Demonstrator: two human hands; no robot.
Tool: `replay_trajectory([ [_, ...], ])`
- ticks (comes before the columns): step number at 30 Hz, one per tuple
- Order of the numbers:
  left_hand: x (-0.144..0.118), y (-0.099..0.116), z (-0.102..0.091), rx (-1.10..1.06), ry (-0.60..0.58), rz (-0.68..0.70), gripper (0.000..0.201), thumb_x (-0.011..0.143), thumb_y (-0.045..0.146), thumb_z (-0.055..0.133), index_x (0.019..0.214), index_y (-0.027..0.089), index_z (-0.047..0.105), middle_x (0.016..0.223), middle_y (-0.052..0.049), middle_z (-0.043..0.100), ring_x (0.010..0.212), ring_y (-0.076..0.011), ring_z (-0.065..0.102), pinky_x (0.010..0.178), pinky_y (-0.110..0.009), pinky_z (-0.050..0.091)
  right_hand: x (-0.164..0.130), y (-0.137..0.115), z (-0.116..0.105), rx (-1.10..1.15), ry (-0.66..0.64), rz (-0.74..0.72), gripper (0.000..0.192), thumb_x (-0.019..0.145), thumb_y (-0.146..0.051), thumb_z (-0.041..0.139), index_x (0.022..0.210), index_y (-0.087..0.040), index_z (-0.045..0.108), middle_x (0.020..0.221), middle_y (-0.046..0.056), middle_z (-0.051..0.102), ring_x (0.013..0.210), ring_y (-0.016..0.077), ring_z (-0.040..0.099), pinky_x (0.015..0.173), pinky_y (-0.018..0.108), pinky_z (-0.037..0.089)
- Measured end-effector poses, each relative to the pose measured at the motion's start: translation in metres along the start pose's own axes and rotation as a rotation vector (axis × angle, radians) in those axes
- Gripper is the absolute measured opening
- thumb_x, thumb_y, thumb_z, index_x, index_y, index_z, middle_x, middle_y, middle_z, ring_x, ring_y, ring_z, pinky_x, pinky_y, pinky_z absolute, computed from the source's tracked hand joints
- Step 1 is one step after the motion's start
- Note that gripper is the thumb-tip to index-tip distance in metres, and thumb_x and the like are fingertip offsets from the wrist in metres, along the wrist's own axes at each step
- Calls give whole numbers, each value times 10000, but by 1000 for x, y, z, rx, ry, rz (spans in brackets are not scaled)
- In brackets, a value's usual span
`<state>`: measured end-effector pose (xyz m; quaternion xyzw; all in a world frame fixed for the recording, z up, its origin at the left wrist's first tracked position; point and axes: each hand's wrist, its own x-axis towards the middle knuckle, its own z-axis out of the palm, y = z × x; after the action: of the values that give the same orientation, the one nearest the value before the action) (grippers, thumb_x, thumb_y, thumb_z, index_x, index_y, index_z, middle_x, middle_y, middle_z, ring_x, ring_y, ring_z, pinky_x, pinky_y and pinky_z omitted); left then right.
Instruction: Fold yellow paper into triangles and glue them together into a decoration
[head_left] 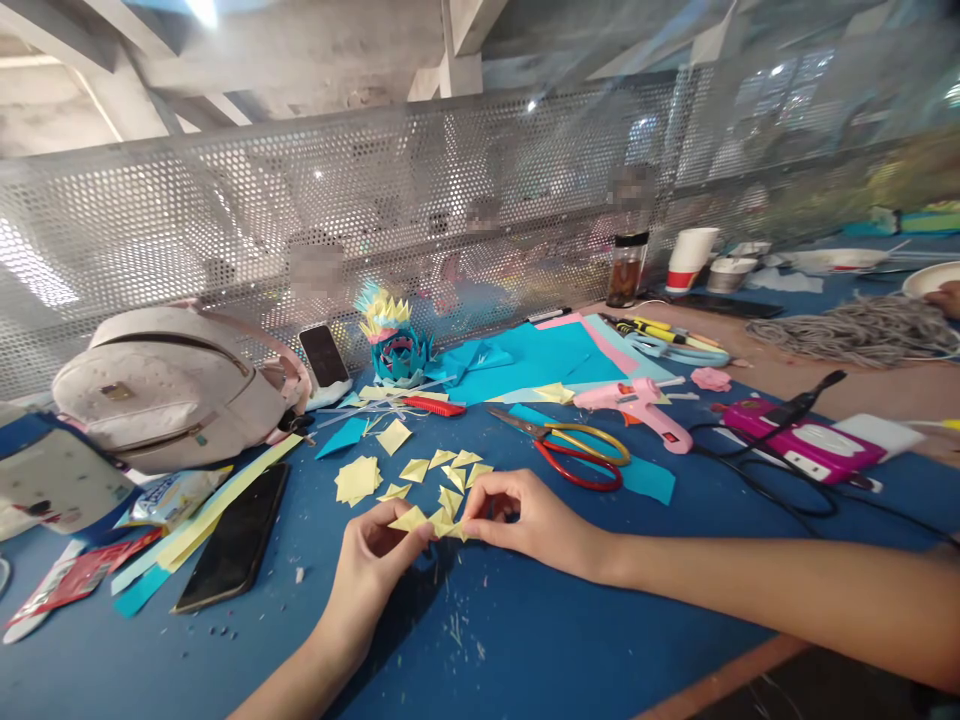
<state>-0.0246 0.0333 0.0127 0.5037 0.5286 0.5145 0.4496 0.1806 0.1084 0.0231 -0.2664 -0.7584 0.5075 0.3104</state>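
Note:
Between my two hands is a small row of folded yellow paper pieces [444, 522]. Thumb and fingers of my left hand [375, 548] pinch its left end. My right hand [517, 512] pinches the right end with thumb and forefinger. Just beyond my fingers lie several folded yellow paper triangles [415, 469], with a stack of yellow paper squares [358, 481] to their left. One loose yellow square [394, 436] rests behind that stack. Farther back stands a layered paper model [401, 350] with blue points and a yellow pointed top.
Right of the paper lie red-and-gold-handled scissors [581, 450], a pink glue gun [637, 405] and a magenta power strip [802, 440] with black cables. A red cutter [435, 406] and blue paper sheets [540, 355] lie behind. On the left are a phone [236, 540] and backpack [172, 380].

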Motion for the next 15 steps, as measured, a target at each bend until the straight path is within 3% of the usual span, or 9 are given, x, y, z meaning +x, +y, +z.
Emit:
replay_trajectory([
  [10, 6, -7, -2, 61, -64, 16, 373, 757, 484, 805, 807, 161, 626, 726, 10, 591, 660, -115, 501, 606, -192, 397, 1, 2, 1, -19, -9, 21, 189, 836, -326, 710, 771, -154, 667, 722, -9, 617, 607, 92, 496, 553, 204, 398],
  [15, 7, -6, 0, 78, -30, 12, 436, 722, 512, 811, 665, 154, 569, 630, 34, 497, 584, -88, 404, 538, -187, 324, 2, 1, 3, -5, -21, 37, 197, 815, -328, 729, 770, -147, 668, 717, -5, 622, 608, 94, 496, 553, 206, 395],
])
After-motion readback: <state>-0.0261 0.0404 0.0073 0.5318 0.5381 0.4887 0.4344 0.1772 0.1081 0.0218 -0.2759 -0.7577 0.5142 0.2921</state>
